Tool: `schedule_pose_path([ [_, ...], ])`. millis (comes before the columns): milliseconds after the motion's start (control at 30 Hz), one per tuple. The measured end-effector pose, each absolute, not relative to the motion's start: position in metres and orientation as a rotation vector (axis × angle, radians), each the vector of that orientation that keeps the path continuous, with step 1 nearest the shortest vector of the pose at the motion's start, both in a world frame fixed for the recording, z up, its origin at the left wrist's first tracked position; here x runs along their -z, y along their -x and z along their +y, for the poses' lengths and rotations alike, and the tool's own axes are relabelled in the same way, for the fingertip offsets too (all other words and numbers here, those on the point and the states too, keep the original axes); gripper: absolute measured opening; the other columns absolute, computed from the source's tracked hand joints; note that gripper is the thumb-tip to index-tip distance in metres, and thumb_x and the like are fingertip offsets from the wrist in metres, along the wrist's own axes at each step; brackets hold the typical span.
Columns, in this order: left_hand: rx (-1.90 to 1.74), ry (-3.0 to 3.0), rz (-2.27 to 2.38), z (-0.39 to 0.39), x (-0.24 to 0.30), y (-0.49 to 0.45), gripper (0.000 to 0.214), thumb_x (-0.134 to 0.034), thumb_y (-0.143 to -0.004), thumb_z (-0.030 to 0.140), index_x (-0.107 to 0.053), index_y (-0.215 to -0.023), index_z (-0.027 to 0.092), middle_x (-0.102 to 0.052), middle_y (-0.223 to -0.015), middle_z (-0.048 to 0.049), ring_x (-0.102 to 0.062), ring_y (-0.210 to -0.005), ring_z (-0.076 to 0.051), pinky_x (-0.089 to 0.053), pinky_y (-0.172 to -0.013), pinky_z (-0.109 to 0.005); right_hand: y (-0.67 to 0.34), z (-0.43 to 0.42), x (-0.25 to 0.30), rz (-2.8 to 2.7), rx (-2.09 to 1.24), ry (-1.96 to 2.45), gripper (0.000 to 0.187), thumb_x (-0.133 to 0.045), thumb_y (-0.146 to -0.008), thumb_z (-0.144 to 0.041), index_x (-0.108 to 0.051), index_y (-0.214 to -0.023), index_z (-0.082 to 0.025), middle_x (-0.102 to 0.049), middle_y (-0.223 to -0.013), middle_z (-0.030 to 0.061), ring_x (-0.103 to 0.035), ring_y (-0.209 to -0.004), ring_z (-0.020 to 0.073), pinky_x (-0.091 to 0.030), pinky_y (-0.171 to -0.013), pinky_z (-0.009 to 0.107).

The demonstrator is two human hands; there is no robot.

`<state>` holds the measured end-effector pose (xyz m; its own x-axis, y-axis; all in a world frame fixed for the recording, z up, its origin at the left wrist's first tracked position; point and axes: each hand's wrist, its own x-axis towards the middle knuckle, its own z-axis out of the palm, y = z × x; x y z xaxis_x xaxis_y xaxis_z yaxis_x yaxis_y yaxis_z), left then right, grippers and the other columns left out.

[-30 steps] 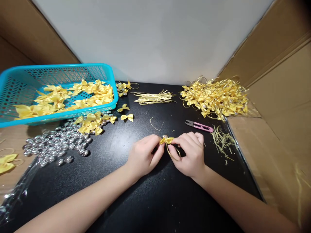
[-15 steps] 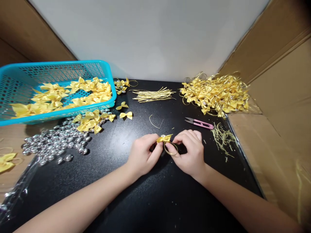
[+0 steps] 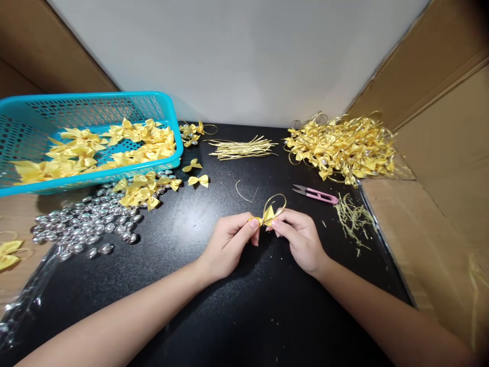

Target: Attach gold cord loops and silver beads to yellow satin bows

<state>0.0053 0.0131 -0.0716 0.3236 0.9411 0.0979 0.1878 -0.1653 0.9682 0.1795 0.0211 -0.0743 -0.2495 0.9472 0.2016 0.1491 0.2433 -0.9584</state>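
Note:
Between my two hands is a yellow ribbon bow [image 3: 268,216] with a gold cord loop [image 3: 275,197] standing up from it, away from me. My left hand [image 3: 233,242] pinches the bow's left end between thumb and fingers. At its right side, my right hand [image 3: 300,235] is closed on the bow, thumb on top. The silver bead seen on the bow earlier is hidden now. Beyond my hands, a thin bent strand [image 3: 244,192] lies on the black table [image 3: 214,316]. Pink thread snips [image 3: 315,194] rest past my right hand.
A blue basket [image 3: 176,127] of yellow bows stands at the left, behind silver beads [image 3: 91,219] and loose bows [image 3: 141,189]. Gold cords [image 3: 242,149] lie at the back centre. Finished-looking looped bows [image 3: 344,148] are heaped at back right, near cord scraps [image 3: 353,219].
The bow has been turned over between my hands. Its cord loop pointed toward me and now stands up on the far side. My right fingers moved from the loop onto the bow.

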Motion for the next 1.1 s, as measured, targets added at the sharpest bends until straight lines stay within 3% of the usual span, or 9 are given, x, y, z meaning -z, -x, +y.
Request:
schedule_pose_path([
  [367, -1.000, -1.988, 1.155, 0.011, 0.073, -0.007, 0.032, -0.042, -0.097, 0.024, -0.047, -0.065, 0.018, -0.045, -0.058, 0.0031, -0.044, -0.054, -0.011, -0.035, -0.053, -0.024, -0.177, 0.008, 0.072, -1.788, -0.606, 1.114, 0.005, -0.060, -0.081, -0.018, -0.057, -0.078, -0.021, -0.053, -0.061, -0.0030, -0.049, -0.054, 0.0117, -0.043, -0.056, 0.028],
  [667, -0.969, -2.256, 1.078, 0.013, 0.073, -0.004, 0.029, -0.039, -0.096, 0.016, -0.041, -0.067, 0.019, -0.041, -0.059, 0.0031, -0.040, -0.055, -0.012, -0.033, -0.056, -0.026, -0.179, 0.014, 0.073, -1.754, -0.950, 1.132, 0.007, -0.057, -0.082, -0.020, -0.055, -0.075, -0.021, -0.049, -0.056, -0.0049, -0.043, -0.050, 0.0098, -0.040, -0.051, 0.025],
  [833, -0.935, -2.236, 1.050, 0.013, 0.072, -0.003, 0.029, -0.039, -0.095, 0.017, -0.039, -0.066, 0.020, -0.041, -0.059, 0.0031, -0.040, -0.056, -0.012, -0.033, -0.057, -0.027, -0.181, 0.019, 0.072, -1.709, -1.197, 0.992, 0.011, -0.061, -0.080, -0.020, -0.054, -0.071, -0.021, -0.052, -0.057, -0.0048, -0.047, -0.051, 0.0093, -0.041, -0.050, 0.023],
  [1100, -0.919, -2.278, 1.029, 0.013, 0.073, 0.001, 0.029, -0.037, -0.095, 0.019, -0.040, -0.066, 0.020, -0.044, -0.060, 0.0020, -0.042, -0.058, -0.014, -0.034, -0.060, -0.029, -0.184, 0.021, 0.070, -1.766, -1.188, 1.032, 0.007, -0.066, -0.079, -0.023, -0.060, -0.077, -0.021, -0.051, -0.057, -0.0056, -0.045, -0.049, 0.0092, -0.040, -0.050, 0.023],
])
